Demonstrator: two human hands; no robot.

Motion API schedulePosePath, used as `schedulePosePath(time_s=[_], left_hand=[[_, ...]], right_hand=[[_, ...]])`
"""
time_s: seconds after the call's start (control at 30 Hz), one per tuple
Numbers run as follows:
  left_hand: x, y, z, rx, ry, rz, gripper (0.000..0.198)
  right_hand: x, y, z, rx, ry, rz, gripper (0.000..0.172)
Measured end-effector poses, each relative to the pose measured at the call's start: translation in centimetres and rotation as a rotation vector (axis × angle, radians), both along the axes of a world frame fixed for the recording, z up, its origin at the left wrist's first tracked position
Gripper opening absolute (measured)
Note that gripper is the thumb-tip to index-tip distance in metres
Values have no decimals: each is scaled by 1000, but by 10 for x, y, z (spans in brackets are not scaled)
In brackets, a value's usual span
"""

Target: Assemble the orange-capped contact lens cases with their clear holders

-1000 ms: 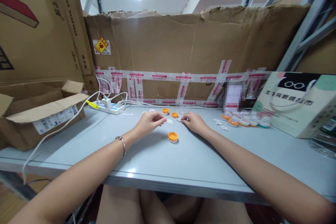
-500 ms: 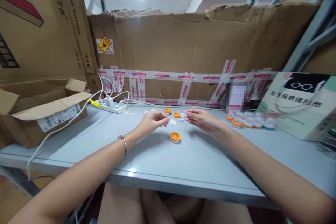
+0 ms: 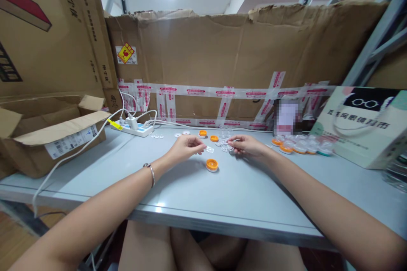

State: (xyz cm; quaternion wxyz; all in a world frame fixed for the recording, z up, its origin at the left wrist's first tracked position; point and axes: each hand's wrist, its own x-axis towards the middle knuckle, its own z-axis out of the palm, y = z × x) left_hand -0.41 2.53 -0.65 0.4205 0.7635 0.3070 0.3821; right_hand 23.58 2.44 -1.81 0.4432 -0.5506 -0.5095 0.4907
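My left hand point(image 3: 190, 145) is closed in a pinch, with a small flat white piece with holes point(image 3: 210, 149) at its fingertips. Opposite it, my right hand point(image 3: 246, 145) pinches the edge of a thin white disc with cut-outs point(image 3: 230, 148). Similar white cut-out discs point(image 3: 224, 149) lie on the table beside those fingers. Between my hands and nearer to me sits an orange round cap with a white base point(image 3: 212, 165). Two more orange round pieces, one with a white base point(image 3: 202, 134) and a flatter one point(image 3: 214, 139), stand farther back.
Clear-topped round pieces with orange and green bases point(image 3: 299, 147) cluster at right, beside a paper bag point(image 3: 356, 135). A white power strip point(image 3: 136, 130) with cables and an open carton point(image 3: 63, 131) are at left. Small white rings point(image 3: 157, 136) lie near the strip. Cardboard point(image 3: 197, 55) walls the back.
My right hand has moved slightly down and toward me, and a white cut-out disc now shows at its fingertips. My left hand has barely shifted and keeps its white piece.
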Motion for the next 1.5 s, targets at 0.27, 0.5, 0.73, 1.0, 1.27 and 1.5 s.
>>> schedulePosePath(time_s=[0.27, 0.5, 0.73, 1.0, 1.27, 1.5], left_hand=[[0, -1, 0, -13, -18, 4, 17], [1, -4, 2, 14, -78, 52, 17], [2, -4, 0, 10, -126, 55, 18], [4, -4, 0, -20, -96, 71, 17], [6, -8, 1, -90, -104, 57, 17], [7, -5, -1, -195, -187, 48, 19]], right_hand=[[-11, -15, 19, 42, 224, 251, 30], [-34, -27, 22, 248, 39, 184, 33], [-43, -30, 17, 333, 38, 201, 33], [-46, -33, 18, 271, 199, 256, 24], [-51, -32, 12, 285, -35, 287, 28], [-58, -36, 9, 363, -176, 313, 35]])
